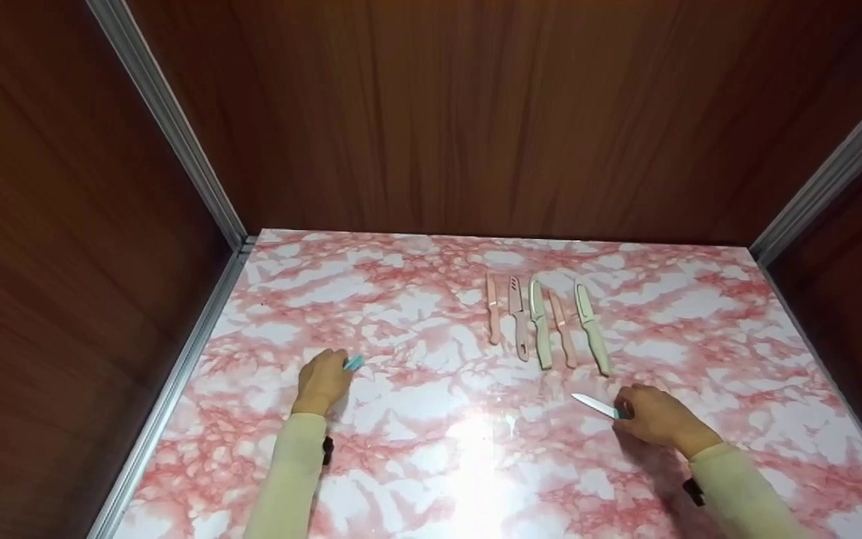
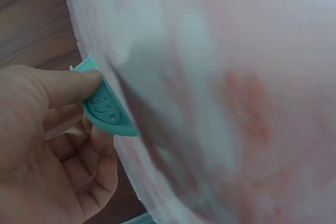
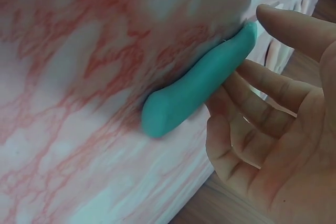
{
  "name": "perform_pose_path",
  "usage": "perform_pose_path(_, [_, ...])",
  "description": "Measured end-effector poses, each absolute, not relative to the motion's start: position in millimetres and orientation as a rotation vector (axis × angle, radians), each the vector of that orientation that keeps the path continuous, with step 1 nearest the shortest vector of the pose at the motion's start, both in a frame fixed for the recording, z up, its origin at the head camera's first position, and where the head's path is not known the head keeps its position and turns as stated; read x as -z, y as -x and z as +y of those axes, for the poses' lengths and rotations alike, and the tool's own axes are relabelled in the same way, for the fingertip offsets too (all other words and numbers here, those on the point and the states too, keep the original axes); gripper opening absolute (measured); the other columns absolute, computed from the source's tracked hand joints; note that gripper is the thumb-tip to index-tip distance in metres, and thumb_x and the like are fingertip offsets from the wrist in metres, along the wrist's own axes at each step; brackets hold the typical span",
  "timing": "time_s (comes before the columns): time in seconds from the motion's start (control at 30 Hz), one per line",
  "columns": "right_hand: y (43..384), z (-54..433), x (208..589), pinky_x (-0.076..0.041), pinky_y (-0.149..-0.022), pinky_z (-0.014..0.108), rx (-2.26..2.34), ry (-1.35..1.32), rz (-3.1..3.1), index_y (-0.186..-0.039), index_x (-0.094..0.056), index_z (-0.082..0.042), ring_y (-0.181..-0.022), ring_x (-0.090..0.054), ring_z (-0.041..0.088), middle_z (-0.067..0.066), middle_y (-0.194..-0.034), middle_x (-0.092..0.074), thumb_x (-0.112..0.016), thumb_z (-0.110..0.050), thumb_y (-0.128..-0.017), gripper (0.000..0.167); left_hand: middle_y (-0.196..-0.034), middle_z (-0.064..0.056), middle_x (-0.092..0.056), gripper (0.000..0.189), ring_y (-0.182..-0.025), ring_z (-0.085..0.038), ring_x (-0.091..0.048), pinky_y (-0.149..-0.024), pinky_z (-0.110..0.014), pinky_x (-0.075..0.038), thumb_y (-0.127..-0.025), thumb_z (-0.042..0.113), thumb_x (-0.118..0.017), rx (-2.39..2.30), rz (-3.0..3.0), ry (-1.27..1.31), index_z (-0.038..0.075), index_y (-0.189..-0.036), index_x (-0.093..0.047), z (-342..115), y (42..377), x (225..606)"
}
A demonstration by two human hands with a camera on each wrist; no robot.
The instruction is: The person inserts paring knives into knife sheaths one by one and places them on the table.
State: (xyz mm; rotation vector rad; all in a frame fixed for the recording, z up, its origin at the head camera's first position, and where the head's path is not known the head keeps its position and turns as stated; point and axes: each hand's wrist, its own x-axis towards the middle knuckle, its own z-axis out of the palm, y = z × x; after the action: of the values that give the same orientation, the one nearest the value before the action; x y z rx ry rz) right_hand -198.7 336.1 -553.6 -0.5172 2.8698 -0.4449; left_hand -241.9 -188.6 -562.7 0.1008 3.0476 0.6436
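In the left wrist view my left hand (image 2: 58, 140) pinches a small teal knife sheath (image 2: 107, 106) between thumb and fingers, raised lettering on its face. The head view has the left hand on the left of the table, the sheath's end sticking out on its right. My right hand (image 3: 283, 114) is beside a paring knife (image 3: 197, 85) with a teal handle, its fingers loosely bent along the handle and its thumb apart from them. The handle lies close along the tabletop. Bare and shiny, the knife's blade (image 1: 593, 405) points left, away from the right hand in the head view.
Beyond the right hand several knives lie in a row: a pale green one (image 1: 593, 329) at the right end, another green one (image 1: 541, 326), and pinkish ones (image 1: 493, 311) among them. Brown wood-grain panels (image 1: 438, 120) wall in the red-and-white marbled table (image 1: 401, 299).
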Motion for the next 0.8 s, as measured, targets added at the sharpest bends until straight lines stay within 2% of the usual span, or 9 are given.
perform_pose_path(0.17, [199.1,336.6,553.9,-0.039,-0.058,0.036,0.424,0.508,2.885,-0.089,-0.062,-0.009,-0.063,-0.045,0.014,-0.002,-0.074,-0.048,-0.078,-0.016,-0.075,0.022,-0.081,-0.003,-0.057,0.007,-0.073,-0.019,-0.055,-0.067,-0.038,-0.046,-0.093,0.016,-0.059,-0.742,3.041,-0.226,0.010,-0.092,-0.062,-170.5,236.7,547.9])
perform_pose_path(0.3, [199.4,337.0,555.7,-0.042,-0.059,0.037,0.419,0.491,2.907,-0.088,-0.062,-0.008,-0.064,-0.047,0.015,-0.003,-0.072,-0.050,-0.076,-0.011,-0.074,0.020,-0.074,0.001,-0.055,0.007,-0.062,-0.015,-0.050,-0.058,-0.034,-0.042,-0.095,0.015,-0.054,-0.862,2.986,-0.319,0.012,-0.091,-0.058,-154.5,231.0,535.4])
perform_pose_path(0.47, [198.5,339.1,557.3,-0.044,-0.059,0.038,0.421,0.488,2.928,-0.083,-0.060,-0.009,-0.064,-0.050,0.015,-0.003,-0.071,-0.053,-0.073,-0.008,-0.075,0.015,-0.067,0.001,-0.049,0.010,-0.051,-0.011,-0.041,-0.049,-0.028,-0.035,-0.099,0.016,-0.044,-0.967,2.874,-0.433,0.011,-0.098,-0.053,-135.5,224.7,525.8])
perform_pose_path(0.8, [195.1,344.1,560.3,-0.045,-0.061,0.037,0.494,0.511,2.904,-0.085,-0.061,-0.009,-0.068,-0.053,0.014,-0.003,-0.075,-0.055,-0.072,-0.005,-0.079,0.013,-0.065,0.004,-0.040,0.009,-0.053,-0.011,-0.037,-0.049,-0.027,-0.034,-0.100,0.016,-0.041,-1.011,2.841,-0.583,0.012,-0.094,-0.046,-100.7,216.5,527.9])
